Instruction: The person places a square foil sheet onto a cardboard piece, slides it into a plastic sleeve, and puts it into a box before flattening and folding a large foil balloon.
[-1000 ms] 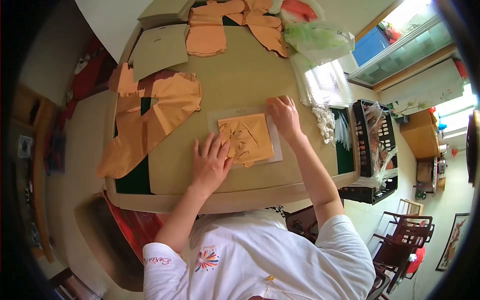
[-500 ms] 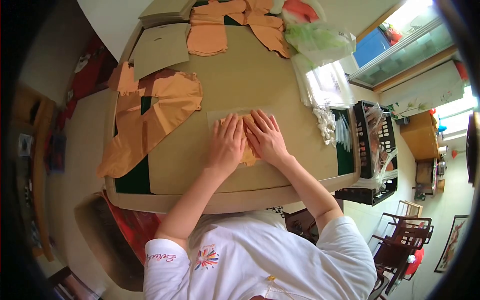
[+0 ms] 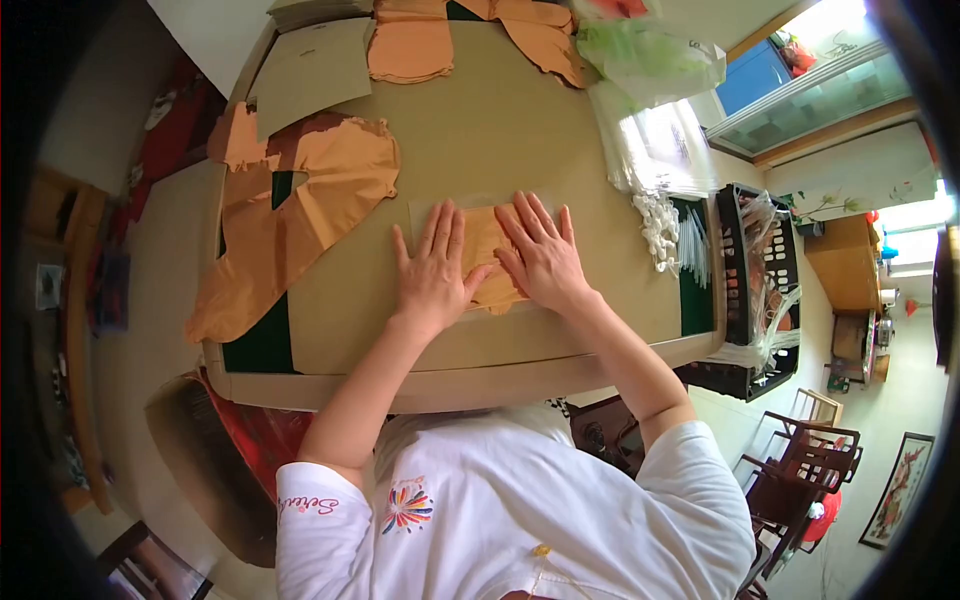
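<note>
A folded orange-brown cloth piece [image 3: 483, 232] lies on the table in front of me, with the edges of a thin, see-through sheet [image 3: 420, 214] showing around it. My left hand [image 3: 432, 282] rests flat along its left side, fingers stretched and thumb over the cloth. On the right, my right hand [image 3: 547, 258] lies palm down across the cloth's edge with its fingers spread. Neither hand grips anything. To the left, a larger orange-brown garment [image 3: 335, 215] is spread out, its lower part trailing toward the table's near left corner.
Grey-brown card sheets [image 3: 315, 75] lie at the back left, beside folded orange cloth pieces [image 3: 410, 50]. Clear plastic bags [image 3: 655, 140], a green-white bag [image 3: 650, 65], white cords [image 3: 655, 230] and thin white strips [image 3: 692, 245] line the right. A black crate [image 3: 738, 250] stands beyond the table's right edge.
Both hands have moved apart and spread their fingers, uncovering more of the folded cloth between them. The whole view has shifted slightly.
</note>
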`<state>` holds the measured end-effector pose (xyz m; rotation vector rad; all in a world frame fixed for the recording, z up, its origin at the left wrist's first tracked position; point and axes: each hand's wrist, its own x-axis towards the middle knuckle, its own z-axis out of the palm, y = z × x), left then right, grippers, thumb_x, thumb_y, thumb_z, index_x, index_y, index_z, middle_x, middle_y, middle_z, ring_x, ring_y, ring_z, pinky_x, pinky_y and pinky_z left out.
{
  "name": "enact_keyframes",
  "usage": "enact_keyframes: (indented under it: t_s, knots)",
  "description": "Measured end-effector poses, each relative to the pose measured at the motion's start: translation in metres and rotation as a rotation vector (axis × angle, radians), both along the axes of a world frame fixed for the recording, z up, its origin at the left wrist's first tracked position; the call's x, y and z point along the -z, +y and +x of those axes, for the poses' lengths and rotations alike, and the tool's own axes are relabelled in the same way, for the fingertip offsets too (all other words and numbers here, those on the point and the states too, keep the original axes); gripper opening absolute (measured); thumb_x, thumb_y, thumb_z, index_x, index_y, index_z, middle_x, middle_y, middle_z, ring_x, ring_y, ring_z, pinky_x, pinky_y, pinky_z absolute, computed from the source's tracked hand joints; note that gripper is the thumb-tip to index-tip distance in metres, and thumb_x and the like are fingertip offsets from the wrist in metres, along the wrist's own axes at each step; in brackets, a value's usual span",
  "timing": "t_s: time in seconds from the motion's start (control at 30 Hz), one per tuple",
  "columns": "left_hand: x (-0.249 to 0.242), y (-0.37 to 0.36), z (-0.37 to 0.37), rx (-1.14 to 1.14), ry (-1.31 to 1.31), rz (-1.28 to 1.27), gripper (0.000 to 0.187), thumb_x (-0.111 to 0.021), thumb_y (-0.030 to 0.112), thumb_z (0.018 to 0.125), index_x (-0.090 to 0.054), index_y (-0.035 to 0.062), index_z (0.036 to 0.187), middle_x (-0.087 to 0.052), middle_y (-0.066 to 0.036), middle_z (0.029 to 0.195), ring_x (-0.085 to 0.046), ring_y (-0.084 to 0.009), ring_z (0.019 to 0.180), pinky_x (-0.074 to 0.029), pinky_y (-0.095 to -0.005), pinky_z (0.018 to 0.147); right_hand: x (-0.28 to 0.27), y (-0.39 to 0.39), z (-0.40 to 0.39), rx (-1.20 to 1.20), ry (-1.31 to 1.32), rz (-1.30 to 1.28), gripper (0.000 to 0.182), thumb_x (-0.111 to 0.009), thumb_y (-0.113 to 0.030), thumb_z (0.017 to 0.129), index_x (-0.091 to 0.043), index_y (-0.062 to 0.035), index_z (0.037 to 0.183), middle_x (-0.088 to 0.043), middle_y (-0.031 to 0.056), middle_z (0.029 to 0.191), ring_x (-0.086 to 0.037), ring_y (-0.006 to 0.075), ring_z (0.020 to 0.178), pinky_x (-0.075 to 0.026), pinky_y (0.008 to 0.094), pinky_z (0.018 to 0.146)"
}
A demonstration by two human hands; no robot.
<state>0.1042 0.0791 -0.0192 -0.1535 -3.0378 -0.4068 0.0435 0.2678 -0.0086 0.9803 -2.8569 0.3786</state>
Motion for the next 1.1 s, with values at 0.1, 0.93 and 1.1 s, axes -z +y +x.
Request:
enact_keyframes:
  t_s: [0.1,0.93,1.1]
  knots:
    - [-0.008,-0.009,0.006,0.005,-0.044,-0.027,0.079,-0.050,0.050,0.093,-0.019,0.0052,0.151,-0.020,-0.012,0.157,-0.017,-0.0239,0.146,-0.011,-0.0658,0.112,-0.001,0.001,0.001,-0.006,-0.014,-0.007,0.055,-0.049,-0.038,0.096,-0.039,-0.0158,0.146,-0.034,0.0121,0.152,-0.028,0.0283,0.142,-0.018,0.0602,0.112]
    - [-0.003,0.014,0.010,0.288,0.084,0.148,0.085,-0.069,0.048,0.080,-0.036,0.0030,0.144,-0.028,-0.019,0.152,-0.021,-0.0331,0.144,-0.020,-0.0516,0.116,0.003,0.003,0.001,-0.014,0.077,-0.121,0.044,-0.052,-0.027,0.095,-0.049,-0.0121,0.137,-0.042,0.0145,0.145,-0.038,0.0306,0.135,-0.021,0.0554,0.112]
    - [0.001,0.014,0.010,0.302,0.097,0.178,0.087,-0.067,0.049,0.082,-0.030,0.0067,0.148,-0.026,-0.019,0.153,-0.021,-0.0339,0.144,-0.019,-0.0523,0.116,-0.020,0.037,0.039,-0.167,-0.005,-0.412,0.037,-0.062,-0.004,0.079,-0.064,-0.0105,0.115,-0.056,0.0086,0.097,-0.054,0.0285,0.092,-0.039,0.0435,0.091]
